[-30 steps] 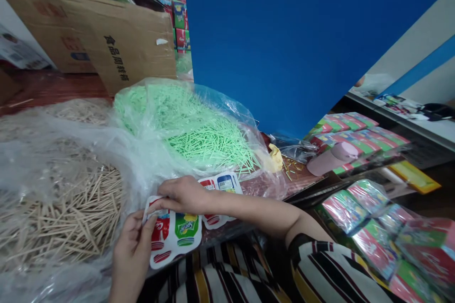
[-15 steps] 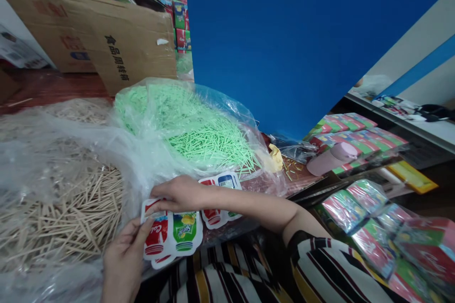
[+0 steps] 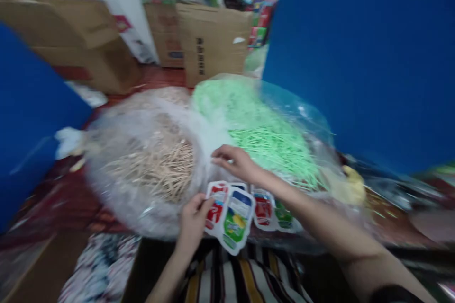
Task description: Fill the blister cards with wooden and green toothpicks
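My left hand [image 3: 195, 220] pinches the left edge of flat, white-bordered packs [image 3: 236, 218] shaped like pairs of drink cans, printed red and green. They fan out slightly over my lap. Above them, my right hand [image 3: 237, 162] is off the packs, its thumb and fingertips drawn together in front of the clear plastic between two bags. Blur hides whether anything is between those fingers. More can-shaped packs [image 3: 263, 208] lie on the table beneath my right forearm. Pale brown sticks [image 3: 170, 170] fill the left bag, and light green sticks [image 3: 273, 151] fill the right one.
Cardboard boxes [image 3: 216, 42] stand behind the bags, with blue panels [image 3: 355, 57] on both sides. A crumpled yellow piece [image 3: 354, 187] lies right of the green sticks. Below the table at left, an open carton [image 3: 39, 270] holds patterned wrapped items [image 3: 101, 265].
My right hand has left the packs and risen toward the bags. My left hand still holds them, now splayed and tilted. The view has swung left.
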The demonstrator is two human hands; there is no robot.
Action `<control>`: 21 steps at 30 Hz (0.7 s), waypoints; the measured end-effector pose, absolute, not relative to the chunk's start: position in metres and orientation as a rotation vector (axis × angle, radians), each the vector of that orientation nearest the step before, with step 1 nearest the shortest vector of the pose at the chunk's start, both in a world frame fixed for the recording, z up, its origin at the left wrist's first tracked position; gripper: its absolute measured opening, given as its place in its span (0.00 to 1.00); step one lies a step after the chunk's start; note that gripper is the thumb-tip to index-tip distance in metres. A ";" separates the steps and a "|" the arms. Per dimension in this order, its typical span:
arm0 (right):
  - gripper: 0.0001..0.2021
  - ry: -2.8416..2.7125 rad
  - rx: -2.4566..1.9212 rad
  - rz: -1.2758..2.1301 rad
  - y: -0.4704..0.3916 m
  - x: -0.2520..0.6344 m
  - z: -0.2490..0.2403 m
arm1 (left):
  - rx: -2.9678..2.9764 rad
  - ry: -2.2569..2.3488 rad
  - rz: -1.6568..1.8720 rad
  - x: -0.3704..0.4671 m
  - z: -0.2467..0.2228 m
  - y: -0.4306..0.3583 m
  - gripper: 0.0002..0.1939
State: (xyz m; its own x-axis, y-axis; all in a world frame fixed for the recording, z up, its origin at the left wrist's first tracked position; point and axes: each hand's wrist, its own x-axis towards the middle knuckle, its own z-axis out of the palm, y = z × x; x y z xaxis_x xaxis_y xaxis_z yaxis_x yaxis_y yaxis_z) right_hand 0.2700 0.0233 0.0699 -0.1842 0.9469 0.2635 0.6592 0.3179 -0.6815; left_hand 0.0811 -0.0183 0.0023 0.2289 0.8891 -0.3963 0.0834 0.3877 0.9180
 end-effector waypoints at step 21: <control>0.12 -2.863 -1.709 0.177 0.150 0.149 0.020 | 0.992 1.118 0.738 0.056 0.002 -0.017 0.09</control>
